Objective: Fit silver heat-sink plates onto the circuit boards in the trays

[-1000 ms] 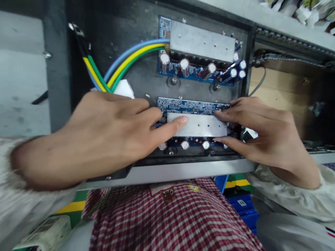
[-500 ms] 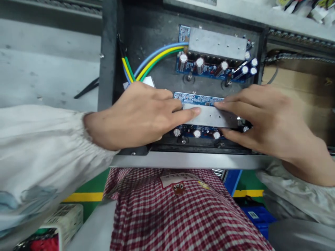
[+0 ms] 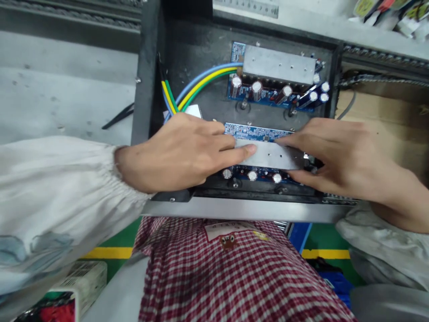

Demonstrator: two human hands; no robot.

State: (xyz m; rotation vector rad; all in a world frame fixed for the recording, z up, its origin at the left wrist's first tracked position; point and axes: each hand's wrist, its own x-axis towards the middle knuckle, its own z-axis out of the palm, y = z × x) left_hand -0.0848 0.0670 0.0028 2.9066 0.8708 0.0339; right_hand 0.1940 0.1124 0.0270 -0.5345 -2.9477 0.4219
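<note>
A blue circuit board [image 3: 246, 130] with a silver heatsink [image 3: 261, 154] lies in the near part of a black tray [image 3: 201, 40]. My left hand [image 3: 181, 150] grips the board's left end, its thumb flat on the heatsink and its fingers curled over the edge. At the right end, my right hand [image 3: 342, 158] holds the same board between thumb and fingers. Behind it sits a second circuit board [image 3: 271, 96] with its own heatsink and upright capacitors. Blue, yellow and green wires [image 3: 208, 80] run from that board toward my left hand, which hides their lower part.
Left of the tray, a black strap-like piece [image 3: 118, 116] lies on the grey surface. A ruler [image 3: 250, 8] rests beyond the tray's far wall. Cardboard [image 3: 385, 116] lies to the right beside a chain-like track [image 3: 385, 52]. A white basket [image 3: 90, 277] stands below left.
The view has shifted slightly, so the tray appears a little lower and further right. Both hands keep their hold on the near board; the right fingers sit slightly closer together.
</note>
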